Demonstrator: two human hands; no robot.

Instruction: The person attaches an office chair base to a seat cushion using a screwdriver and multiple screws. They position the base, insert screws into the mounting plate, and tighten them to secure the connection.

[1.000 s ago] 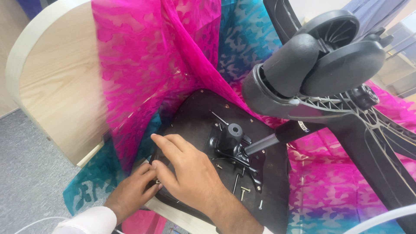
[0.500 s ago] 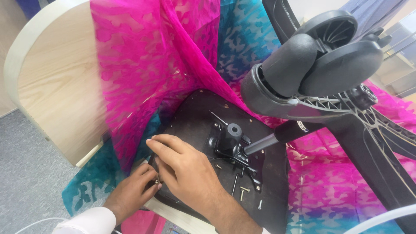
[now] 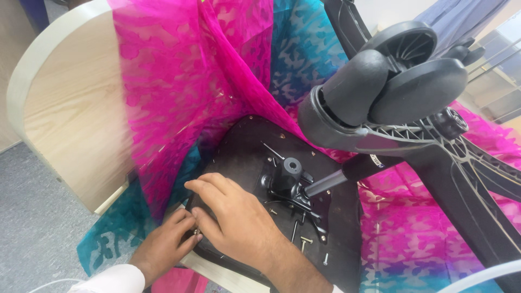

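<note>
Both hands had shifted slightly toward the near-left edge of the seat underside since the earlier frames, the right hand (image 3: pixel 239 220) sliding a little closer to the left hand (image 3: pixel 165 247).

Beyond the hands stood the wooden tabletop (image 3: pixel 70 125), tipped on edge to their far left, with a pink and teal patterned cloth (image 3: pixel 179 92) draped over it and spread beneath the work. To the far right of the hands rose the black chair base (image 3: pixel 450 163), its paired castor wheels (image 3: pixel 396 81) uppermost. Directly under the hands lay the black seat underside (image 3: pixel 244 146), upturned, resting on the cloth. Just right of the right hand sat the black tilt mechanism (image 3: pixel 290 179), with the gas-lift column (image 3: pixel 331 182) running from it toward the base. Loose screws (image 3: pixel 306 240) lay on the seat to the right of the right wrist.

The right hand lay palm down, fingers spread on the seat edge. The left hand met it from below, fingertips pinched together on a small metal fastener (image 3: pixel 196 232) at the seat rim. The two hands touched.
</note>
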